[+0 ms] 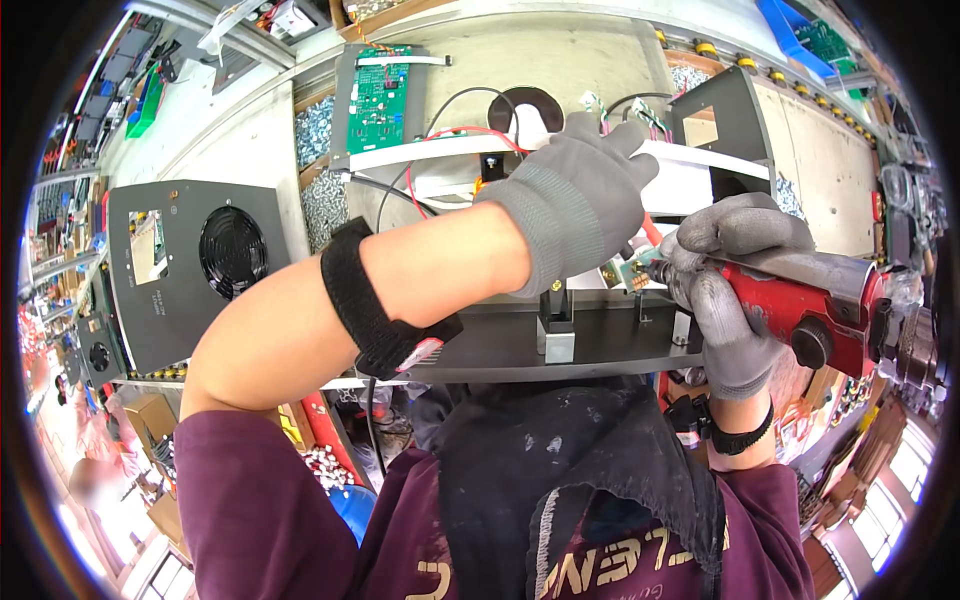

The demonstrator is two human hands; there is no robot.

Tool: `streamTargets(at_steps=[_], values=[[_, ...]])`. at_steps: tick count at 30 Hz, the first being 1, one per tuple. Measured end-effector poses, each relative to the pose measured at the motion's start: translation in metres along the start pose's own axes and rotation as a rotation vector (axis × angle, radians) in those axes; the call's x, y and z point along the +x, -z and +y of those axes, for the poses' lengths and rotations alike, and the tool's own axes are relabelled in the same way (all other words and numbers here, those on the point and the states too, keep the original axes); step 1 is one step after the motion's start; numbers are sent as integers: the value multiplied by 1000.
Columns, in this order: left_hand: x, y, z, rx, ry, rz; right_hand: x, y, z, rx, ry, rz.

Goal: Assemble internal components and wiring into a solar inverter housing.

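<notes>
My right hand (745, 290), in a grey knit glove, is wrapped round a red-and-grey power tool (815, 310) held sideways. The tool's nose points left at a small green circuit board (635, 274) beside my left hand. Across the middle reaches my left hand (590, 190), also gloved, with its fingers bent over the work. Its palm and thumb are hidden, so what it grips does not show. An orange-red piece (651, 230) sticks out between the hands. Below them lies a black metal chassis (480, 340) with upright brackets (556, 330).
A black panel with a round fan (232, 250) stands at the left. A large green circuit board (378, 105) lies at the back, near bins of small metal fasteners (325, 205). Red and black wires (410, 185) loop beside my left forearm. Another black panel (722, 120) stands at the back right.
</notes>
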State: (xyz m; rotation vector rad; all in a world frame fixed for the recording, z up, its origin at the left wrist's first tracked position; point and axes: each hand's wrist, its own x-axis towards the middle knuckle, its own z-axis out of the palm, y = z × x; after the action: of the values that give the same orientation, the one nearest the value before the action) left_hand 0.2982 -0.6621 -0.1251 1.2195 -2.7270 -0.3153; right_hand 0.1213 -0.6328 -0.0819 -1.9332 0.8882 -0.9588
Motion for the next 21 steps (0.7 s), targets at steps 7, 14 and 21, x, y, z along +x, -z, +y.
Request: streamTargets(at_steps=[7,14,21], values=[[27,4,-24,79,-28,-32,-13,-9,3,500,-89,179],[35,-24,-2,204,210,-44,-11,-10,8,359,54,205],[28,-12,-9,98,32,-15,-11,-22,-3,226,-32,316]])
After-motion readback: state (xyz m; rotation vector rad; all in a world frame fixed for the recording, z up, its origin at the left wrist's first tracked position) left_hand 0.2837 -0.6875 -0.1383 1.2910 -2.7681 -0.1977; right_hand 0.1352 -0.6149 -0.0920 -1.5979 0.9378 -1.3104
